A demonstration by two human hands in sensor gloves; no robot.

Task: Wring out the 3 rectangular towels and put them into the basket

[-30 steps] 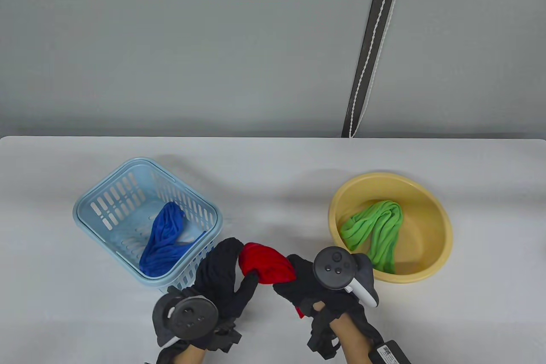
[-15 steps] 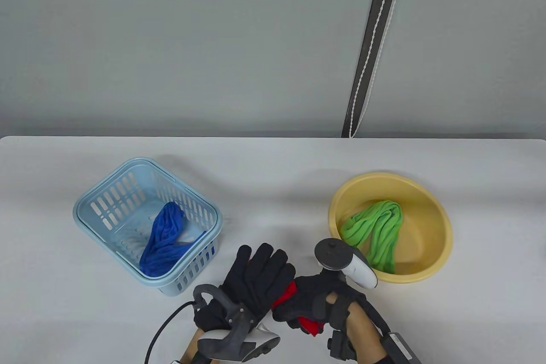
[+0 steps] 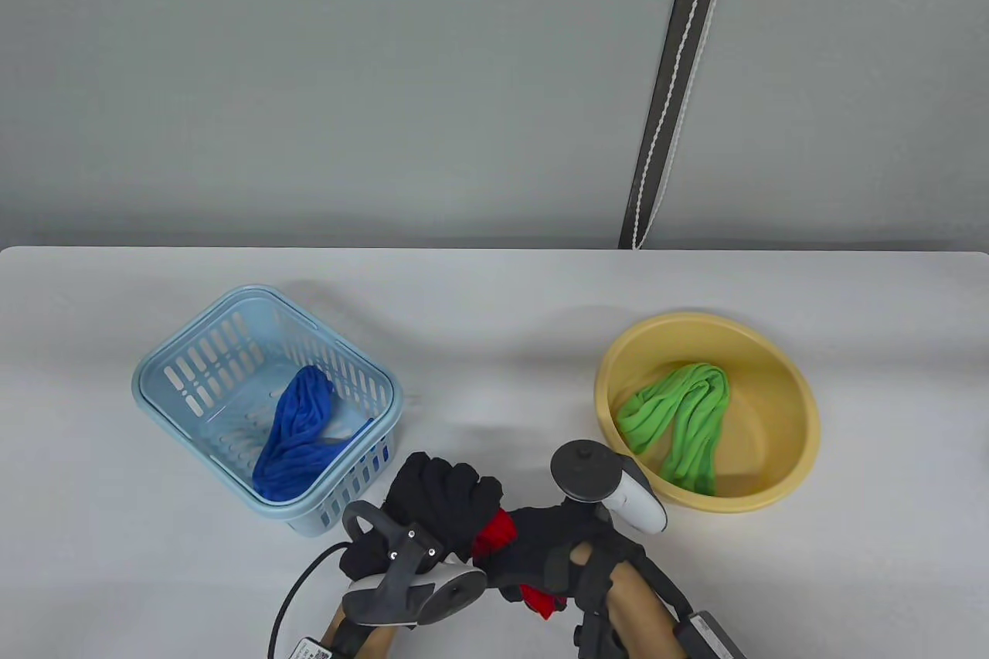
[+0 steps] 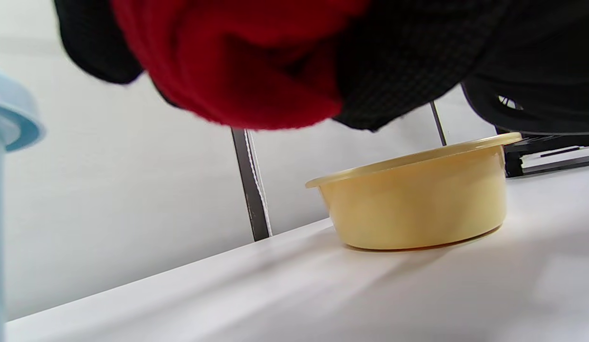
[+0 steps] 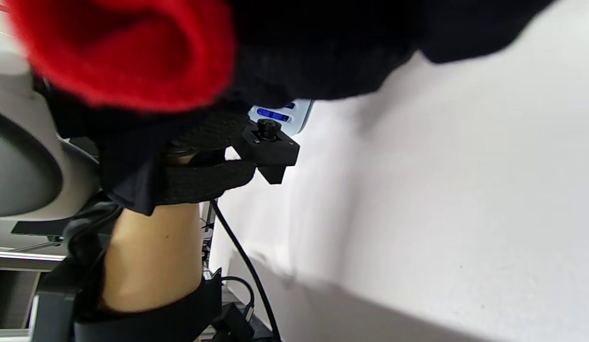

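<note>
Both gloved hands grip a red towel (image 3: pixel 495 532) near the table's front edge, between basket and basin. My left hand (image 3: pixel 442 498) has its fingers curled round one end, and my right hand (image 3: pixel 550 547) clenches the other; a red tip (image 3: pixel 538 600) pokes out below it. Most of the towel is hidden by the gloves. In the left wrist view the red towel (image 4: pixel 237 61) bulges from the curled fingers. A blue towel (image 3: pixel 297 433) lies in the light blue basket (image 3: pixel 193 334). A green towel (image 3: pixel 684 412) lies in the yellow basin (image 3: pixel 773 350).
The white table (image 3: pixel 494 319) ends at a grey wall with a dark vertical strip (image 3: pixel 672 95). A cable (image 3: pixel 290 605) trails from the left wrist at the front edge. The basket stands just left of my left hand, the basin just right of my right hand.
A second ago the hands held the towel stretched between them; the left hand then opened flat over it and has now curled round it again, close against the right hand.
</note>
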